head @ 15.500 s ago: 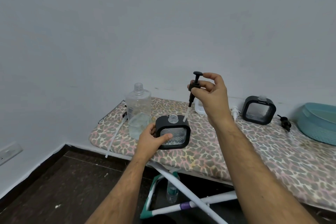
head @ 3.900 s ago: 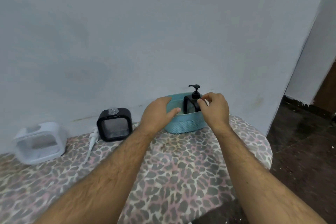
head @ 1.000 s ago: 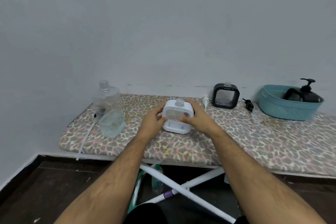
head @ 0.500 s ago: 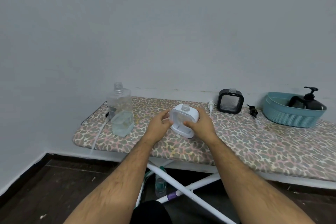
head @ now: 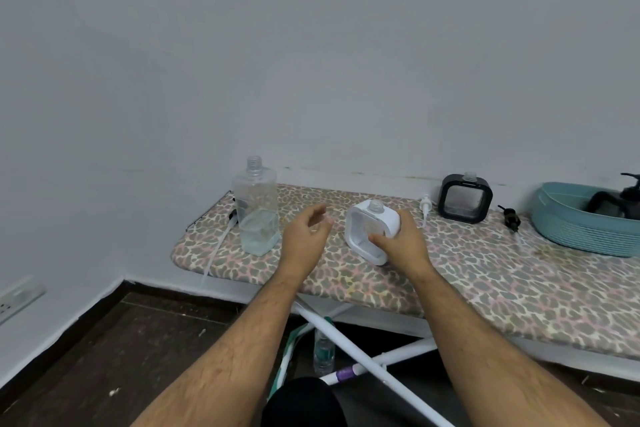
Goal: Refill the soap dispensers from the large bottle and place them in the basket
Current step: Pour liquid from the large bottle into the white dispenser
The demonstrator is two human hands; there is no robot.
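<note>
White plastic, the open-necked soap dispenser [head: 372,234] now leans tilted on the leopard-print ironing board [head: 485,284], held by the right hand [head: 398,241] alone, whose fingers and thumb curl round its right side. Half a second ago both hands cradled it; the left hand [head: 304,236] has since let go and hangs between the dispenser and the large bottle [head: 257,206], fingers loosely spread and gripping nothing. That release probably means the left hand is on its way to the bottle, which stands uncapped just beside it with a low pool of clear liquid at the bottom, so the pour into the white dispenser seems about to begin. A second, black dispenser [head: 464,198] waits capless against the wall farther right, with a white pump [head: 425,210] lying beside it and a black pump [head: 510,218] on its other side. One black dispenser with its pump fitted [head: 620,201] already sits in the teal basket [head: 581,236] at the far right, so roughly a third of the job looks done. With so little left in the bottle, whether it will fill two more is doubtful.
</note>
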